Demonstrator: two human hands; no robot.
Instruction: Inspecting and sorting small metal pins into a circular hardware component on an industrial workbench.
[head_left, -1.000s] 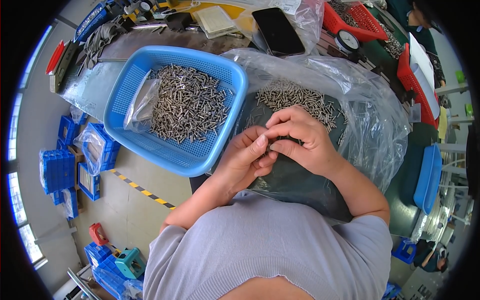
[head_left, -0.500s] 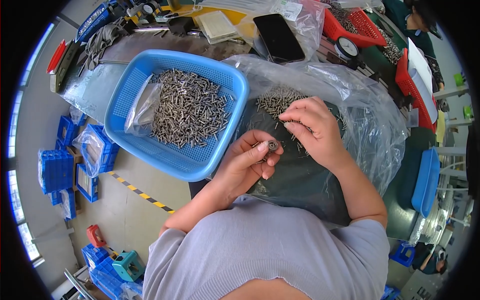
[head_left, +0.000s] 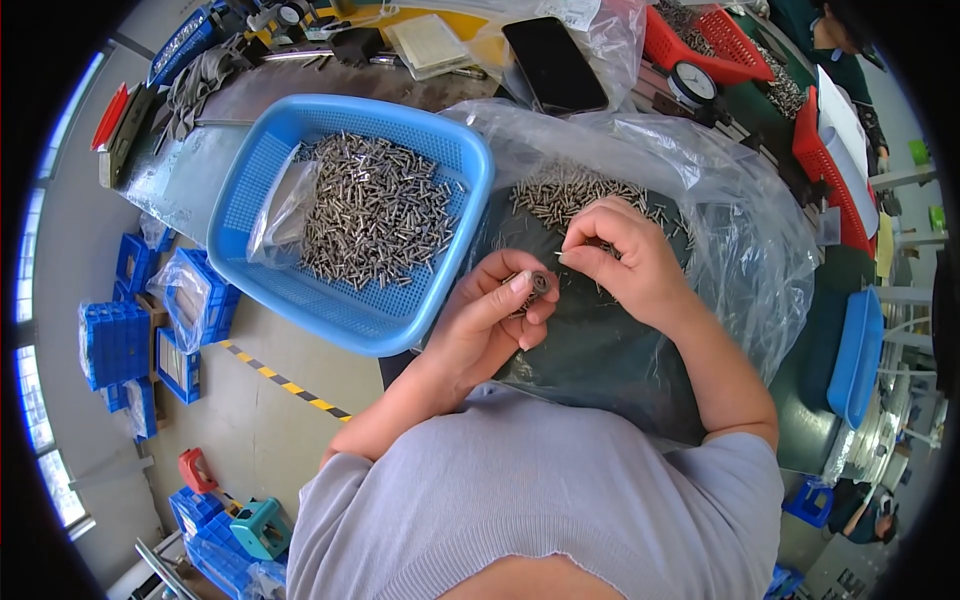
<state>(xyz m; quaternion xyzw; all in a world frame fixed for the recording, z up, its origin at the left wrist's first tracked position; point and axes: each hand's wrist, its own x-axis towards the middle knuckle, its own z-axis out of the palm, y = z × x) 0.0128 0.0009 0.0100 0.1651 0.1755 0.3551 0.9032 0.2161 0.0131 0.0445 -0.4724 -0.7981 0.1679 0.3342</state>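
My left hand (head_left: 487,315) is closed round a small round metal piece with a hole in its end (head_left: 541,283); its lower part is hidden by my fingers. To the right of it, my right hand (head_left: 622,258) pinches a tiny light metal pin (head_left: 560,254) between thumb and forefinger, its tip pointing toward the round piece but apart from it. Beyond my right hand lies a heap of short metal pins (head_left: 556,196) on clear plastic. At the left stands a blue perforated basket (head_left: 232,225) with many metal pins (head_left: 375,215) and a clear plastic bag (head_left: 283,212) in it.
A black phone (head_left: 556,65) lies at the far side, beside a round dial gauge (head_left: 692,83) and a red basket (head_left: 735,55). Clear plastic sheeting (head_left: 745,215) spreads over the right of the table. A co-worker's sleeve (head_left: 850,85) shows at the far right.
My right hand has drawn back from over the pin heap, and its fingers have closed into a pinch with a pin showing. My left hand has shifted slightly, still holding the round piece.
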